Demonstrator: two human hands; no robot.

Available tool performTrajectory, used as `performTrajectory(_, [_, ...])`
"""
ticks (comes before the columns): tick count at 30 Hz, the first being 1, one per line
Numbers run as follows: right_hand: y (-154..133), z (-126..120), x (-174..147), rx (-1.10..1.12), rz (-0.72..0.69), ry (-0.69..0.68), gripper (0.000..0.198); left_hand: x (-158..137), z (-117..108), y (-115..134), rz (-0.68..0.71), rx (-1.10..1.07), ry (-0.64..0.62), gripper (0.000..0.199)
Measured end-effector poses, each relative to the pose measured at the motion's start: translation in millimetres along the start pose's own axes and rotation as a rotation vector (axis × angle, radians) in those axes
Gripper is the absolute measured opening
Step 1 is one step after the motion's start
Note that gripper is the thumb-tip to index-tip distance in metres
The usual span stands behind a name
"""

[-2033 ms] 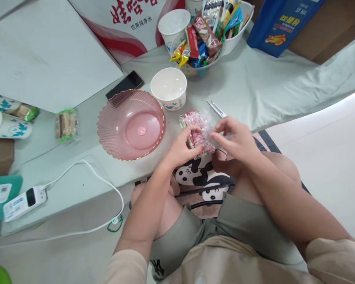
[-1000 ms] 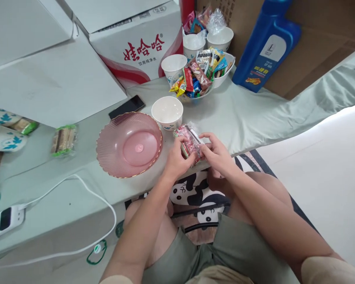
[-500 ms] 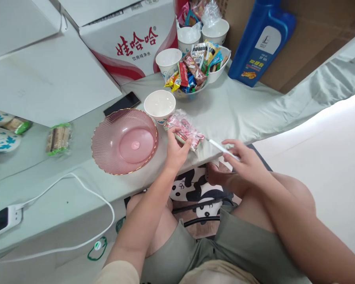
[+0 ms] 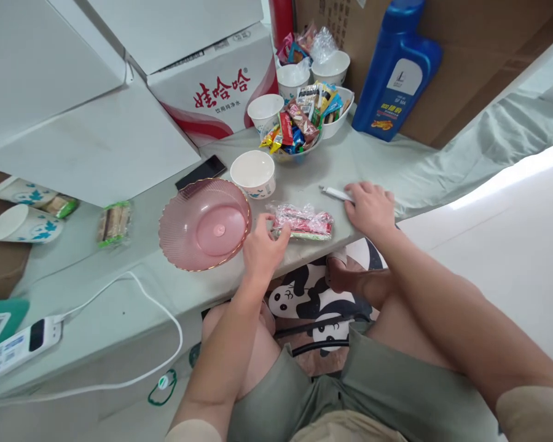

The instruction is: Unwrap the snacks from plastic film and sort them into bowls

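Note:
A clear-wrapped pack of red and pink snacks (image 4: 306,222) lies near the table's front edge. My left hand (image 4: 263,245) grips its left end between thumb and fingers. To the right, my right hand (image 4: 372,207) rests low on the table with its fingers over the rear of a slim white utility knife (image 4: 336,193). The knife's thin dark tip points left, apart from the pack. Left of my left hand stands a pink ribbed oval bowl (image 4: 179,245) with a gold rim and nothing in it. Behind the pack is a white paper cup (image 4: 253,173).
A bowl of wrapped snacks (image 4: 299,132) stands farther back among paper cups, beside a blue jug (image 4: 391,80). A phone (image 4: 201,172) lies behind the pink bowl. Leftward are wrapped biscuits (image 4: 114,224), a power strip (image 4: 23,350) and its white cable (image 4: 177,319).
My right hand has moved away from the pack and lowered the knife to the table. The pack now lies flatter, with my left hand at its left end. The camera view has shifted slightly.

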State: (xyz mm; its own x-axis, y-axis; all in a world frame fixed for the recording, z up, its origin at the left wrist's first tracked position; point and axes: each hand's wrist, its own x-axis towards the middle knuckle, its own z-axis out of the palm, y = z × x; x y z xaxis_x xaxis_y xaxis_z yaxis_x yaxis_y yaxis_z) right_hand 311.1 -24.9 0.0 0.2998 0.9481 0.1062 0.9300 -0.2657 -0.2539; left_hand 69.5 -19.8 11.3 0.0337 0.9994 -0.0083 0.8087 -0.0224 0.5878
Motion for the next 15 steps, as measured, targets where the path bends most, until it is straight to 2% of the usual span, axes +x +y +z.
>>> performTrajectory(2, [-8.1, 1.9, -4.0, 0.076, -0.034, 0.106, 0.042, 0.4, 1.1, -3.1, 0.005, -0.016, 0.019, 0.042])
performTrajectory(3, [-13.5, 1.5, -7.9, 0.137, -0.093, 0.117, 0.044, 1.0, 2.3, -4.8, 0.009, -0.020, 0.019, 0.044])
performTrajectory(6, [-29.6, -0.7, -21.8, 0.252, -0.358, -0.005, 0.045, 4.2, 6.9, -9.7, 0.044, -0.021, 0.016, 0.029])
performTrajectory(8, [-33.9, -1.1, -28.0, 0.256, -0.432, -0.084, 0.033, 6.9, 9.5, -12.6, 0.083, -0.028, 0.020, 0.020])
performTrajectory(12, [-21.1, -2.9, -24.2, 0.405, -0.357, -0.117, 0.018, 13.0, 14.4, -17.9, 0.072, -0.163, 0.022, 0.020])
performTrajectory(15, [-7.3, -9.6, -15.7, 0.593, -0.191, -0.091, 0.010, 17.6, 19.8, -22.8, -0.062, -0.402, -0.048, 0.023])
